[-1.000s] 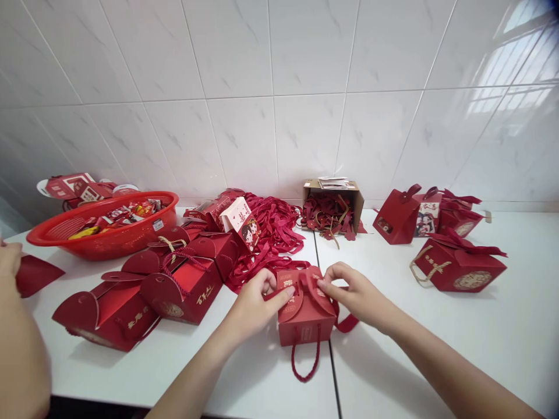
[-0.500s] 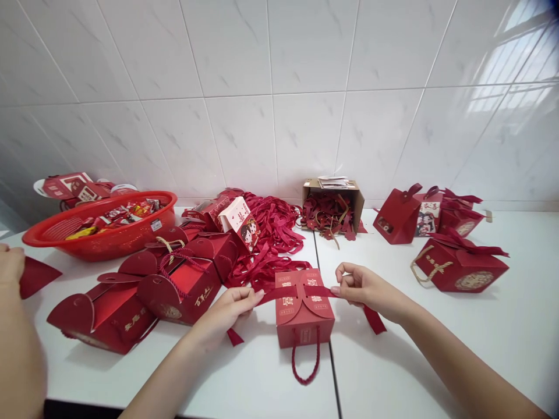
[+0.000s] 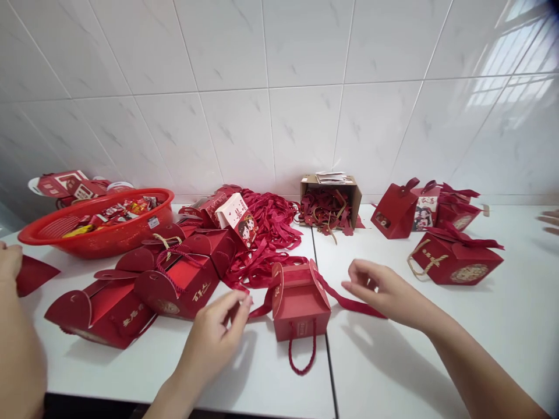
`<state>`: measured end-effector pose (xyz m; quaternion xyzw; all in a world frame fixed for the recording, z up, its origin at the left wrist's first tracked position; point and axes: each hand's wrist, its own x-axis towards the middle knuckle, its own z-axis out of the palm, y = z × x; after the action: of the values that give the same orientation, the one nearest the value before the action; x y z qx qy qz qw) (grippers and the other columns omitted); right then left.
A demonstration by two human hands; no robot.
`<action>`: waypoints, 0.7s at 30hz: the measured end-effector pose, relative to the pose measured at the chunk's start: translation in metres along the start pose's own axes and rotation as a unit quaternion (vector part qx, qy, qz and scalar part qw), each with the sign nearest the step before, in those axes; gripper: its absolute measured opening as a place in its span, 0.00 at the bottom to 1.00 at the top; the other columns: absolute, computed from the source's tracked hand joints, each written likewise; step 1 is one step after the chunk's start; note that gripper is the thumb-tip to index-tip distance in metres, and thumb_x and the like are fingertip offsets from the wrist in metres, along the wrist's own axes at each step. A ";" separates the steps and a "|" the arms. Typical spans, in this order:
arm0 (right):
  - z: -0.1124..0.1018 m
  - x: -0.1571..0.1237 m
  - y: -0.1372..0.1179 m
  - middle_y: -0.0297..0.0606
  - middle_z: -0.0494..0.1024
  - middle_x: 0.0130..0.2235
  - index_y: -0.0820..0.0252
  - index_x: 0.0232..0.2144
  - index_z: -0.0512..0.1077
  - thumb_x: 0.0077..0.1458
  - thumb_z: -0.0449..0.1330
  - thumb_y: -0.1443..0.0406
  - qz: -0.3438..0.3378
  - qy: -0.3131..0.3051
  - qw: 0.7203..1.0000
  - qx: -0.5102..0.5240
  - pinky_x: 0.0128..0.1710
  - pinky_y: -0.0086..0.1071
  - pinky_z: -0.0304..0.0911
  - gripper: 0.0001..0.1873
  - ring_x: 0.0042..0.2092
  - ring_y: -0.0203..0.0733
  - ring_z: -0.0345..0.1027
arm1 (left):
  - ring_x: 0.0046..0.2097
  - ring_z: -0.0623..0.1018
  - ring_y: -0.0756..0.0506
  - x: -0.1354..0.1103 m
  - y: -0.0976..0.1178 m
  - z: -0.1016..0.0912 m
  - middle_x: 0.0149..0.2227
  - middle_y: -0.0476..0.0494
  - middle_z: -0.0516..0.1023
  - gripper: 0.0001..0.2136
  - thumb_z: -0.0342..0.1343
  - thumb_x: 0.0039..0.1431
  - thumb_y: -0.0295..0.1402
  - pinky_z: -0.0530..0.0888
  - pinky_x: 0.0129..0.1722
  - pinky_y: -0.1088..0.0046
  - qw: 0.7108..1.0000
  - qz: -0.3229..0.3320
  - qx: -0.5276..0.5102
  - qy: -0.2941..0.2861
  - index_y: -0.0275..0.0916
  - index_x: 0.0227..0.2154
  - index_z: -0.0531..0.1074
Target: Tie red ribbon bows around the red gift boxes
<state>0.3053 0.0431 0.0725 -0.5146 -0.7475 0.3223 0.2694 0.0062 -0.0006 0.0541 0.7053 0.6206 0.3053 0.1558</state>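
Note:
A small red gift box [image 3: 302, 311] stands in front of me, its curved top flaps raised and parted, a twisted cord handle [image 3: 303, 372] hanging at its front. A dark red ribbon [image 3: 356, 305] runs through the flaps, and both its ends trail loosely to the sides. Left of the box is my left hand [image 3: 216, 334], thumb and fingers bent and slightly apart, close to the ribbon's left end. My right hand [image 3: 384, 294] hovers over the right end with curled fingers apart and nothing in them.
Several red boxes [image 3: 105, 308] and a red basket of sweets [image 3: 100, 238] stand left. Behind are a ribbon heap [image 3: 275, 221] and a cardboard box [image 3: 356, 201]. Finished boxes [image 3: 463, 262] stand right. Another person's hand [image 3: 9, 262] shows left; a blurred hand [image 3: 549, 221] enters right.
Both hands have let go of the ribbon they held taut. The box's flaps have sprung up and apart, and the ribbon has gone slack. A blurred hand has appeared at the right edge.

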 end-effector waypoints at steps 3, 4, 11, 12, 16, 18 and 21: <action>0.005 -0.008 -0.009 0.31 0.65 0.23 0.57 0.29 0.70 0.57 0.51 0.54 -0.001 -0.134 0.991 0.015 0.24 0.28 0.51 0.15 0.25 0.34 0.55 | 0.29 0.72 0.45 -0.010 0.015 -0.001 0.26 0.46 0.74 0.17 0.40 0.62 0.41 0.62 0.30 0.73 0.988 -0.014 0.039 -0.150 0.43 0.28 0.72; 0.010 -0.009 -0.009 0.33 0.69 0.25 0.56 0.32 0.72 0.58 0.51 0.55 -0.003 -0.147 0.989 0.022 0.26 0.29 0.53 0.15 0.27 0.35 0.58 | 0.30 0.73 0.43 -0.010 0.017 0.001 0.27 0.45 0.75 0.17 0.40 0.62 0.41 0.62 0.31 0.72 0.984 -0.028 0.056 -0.167 0.44 0.29 0.73; 0.056 -0.010 0.007 0.39 0.73 0.48 0.52 0.48 0.67 0.52 0.60 0.56 0.183 0.036 0.897 0.400 0.30 0.30 0.63 0.21 0.35 0.38 0.68 | 0.33 0.73 0.44 -0.001 0.002 0.017 0.37 0.43 0.76 0.20 0.51 0.55 0.38 0.65 0.33 0.71 0.943 -0.198 -0.256 -0.081 0.45 0.52 0.67; 0.060 -0.011 0.006 0.37 0.73 0.48 0.52 0.47 0.67 0.51 0.62 0.60 0.196 0.042 0.839 0.506 0.27 0.28 0.62 0.19 0.32 0.34 0.68 | 0.31 0.73 0.46 0.000 0.003 0.018 0.37 0.44 0.75 0.21 0.52 0.54 0.34 0.66 0.31 0.72 0.901 -0.224 -0.365 -0.065 0.44 0.53 0.65; 0.064 -0.010 -0.002 0.36 0.74 0.39 0.60 0.34 0.65 0.49 0.60 0.75 0.210 0.080 0.593 0.773 0.26 0.22 0.63 0.11 0.31 0.28 0.68 | 0.34 0.75 0.47 0.004 0.011 0.021 0.39 0.43 0.74 0.13 0.52 0.49 0.23 0.69 0.27 0.75 0.642 -0.291 -0.707 -0.061 0.40 0.38 0.69; 0.064 -0.007 -0.006 0.34 0.72 0.30 0.63 0.32 0.65 0.54 0.56 0.75 0.218 0.110 0.541 0.805 0.24 0.21 0.63 0.05 0.28 0.28 0.67 | 0.33 0.75 0.48 0.008 0.014 0.023 0.36 0.40 0.75 0.04 0.52 0.53 0.26 0.69 0.25 0.77 0.552 -0.311 -0.772 -0.056 0.36 0.31 0.71; 0.064 -0.003 -0.006 0.31 0.68 0.25 0.63 0.31 0.65 0.58 0.54 0.72 0.224 0.154 0.521 0.809 0.21 0.20 0.63 0.04 0.25 0.27 0.65 | 0.30 0.75 0.49 0.013 0.015 0.024 0.29 0.43 0.73 0.07 0.50 0.59 0.31 0.70 0.22 0.79 0.517 -0.305 -0.800 0.011 0.37 0.33 0.73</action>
<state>0.2559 0.0255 0.0356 -0.2674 0.0280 0.7540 0.5993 0.0337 0.0127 0.0475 0.0470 0.2938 0.6145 0.7307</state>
